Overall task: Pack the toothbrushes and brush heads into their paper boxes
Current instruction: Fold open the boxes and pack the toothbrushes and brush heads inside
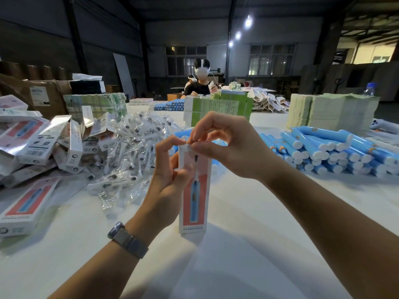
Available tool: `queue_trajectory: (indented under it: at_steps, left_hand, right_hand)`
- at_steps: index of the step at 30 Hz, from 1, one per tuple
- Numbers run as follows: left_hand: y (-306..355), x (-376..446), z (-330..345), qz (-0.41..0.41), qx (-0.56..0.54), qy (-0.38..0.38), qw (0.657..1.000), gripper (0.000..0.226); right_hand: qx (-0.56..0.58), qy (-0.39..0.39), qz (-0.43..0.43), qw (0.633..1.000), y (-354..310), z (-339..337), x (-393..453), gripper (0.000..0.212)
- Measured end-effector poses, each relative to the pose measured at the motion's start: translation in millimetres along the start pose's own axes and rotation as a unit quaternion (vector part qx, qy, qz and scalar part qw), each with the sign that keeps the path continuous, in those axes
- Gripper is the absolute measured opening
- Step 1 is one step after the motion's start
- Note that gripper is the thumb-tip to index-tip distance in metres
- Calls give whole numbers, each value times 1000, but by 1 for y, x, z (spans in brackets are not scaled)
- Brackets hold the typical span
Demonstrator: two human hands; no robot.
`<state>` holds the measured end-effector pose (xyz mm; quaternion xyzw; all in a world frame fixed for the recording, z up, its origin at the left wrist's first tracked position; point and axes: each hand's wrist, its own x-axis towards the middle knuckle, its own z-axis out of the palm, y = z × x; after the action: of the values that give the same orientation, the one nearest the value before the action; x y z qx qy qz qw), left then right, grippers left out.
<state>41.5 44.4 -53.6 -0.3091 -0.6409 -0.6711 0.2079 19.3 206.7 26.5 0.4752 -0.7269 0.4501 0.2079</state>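
Paper box [194, 190] stood upright on the surface [248, 244]; left hand [170, 180] gripped its side, right hand [224, 143] pinched the top flap. I judged one box near closing; blue toothbrushes [336, 152] and bagged brush heads [129, 152] remained heaped.

Both your forearms reach forward and angle inward, so your hands meet in front of you. Your left hand [167, 180] is raised with fingers curled, gripping, forefinger arched on top. Your right hand [228, 145] arches over it, thumb and forefinger pinched together.
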Motion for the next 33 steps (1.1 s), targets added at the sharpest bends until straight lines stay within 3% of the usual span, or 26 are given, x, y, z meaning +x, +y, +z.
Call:
queue_trajectory:
  at_steps: [8, 13, 17, 23, 27, 30, 33]
  left_hand:
    - [2, -1, 0, 16, 19, 4, 1000, 40]
    - [-1, 0, 0, 43, 38, 14, 998, 41]
    - [-7, 0, -5, 74, 149, 37, 985, 30]
    - [-15, -4, -8, 39, 162, -43, 985, 57]
    - [-18, -3, -7, 44, 105, -50, 992, 64]
    - [-22, 2, -4, 76, 104, -32, 991, 54]
    - [-34, -1, -4, 65, 124, -25, 990, 37]
  right_hand:
    - [31, 41, 24, 998, 6, 5, -2, 16]
    - [-40, 45, 24, 998, 4, 8, -3, 12]
    - [-129, 21, 41, 991, 3, 10, -8, 18]
    - [-129, 84, 111, 982, 5, 20, -20, 48]
    - [-154, 136, 136, 969, 4, 11, -32, 39]
    - [-178, 177, 189, 950, -2, -16, -45, 40]
    - [-229, 151, 257, 927, -11, -56, -65, 44]
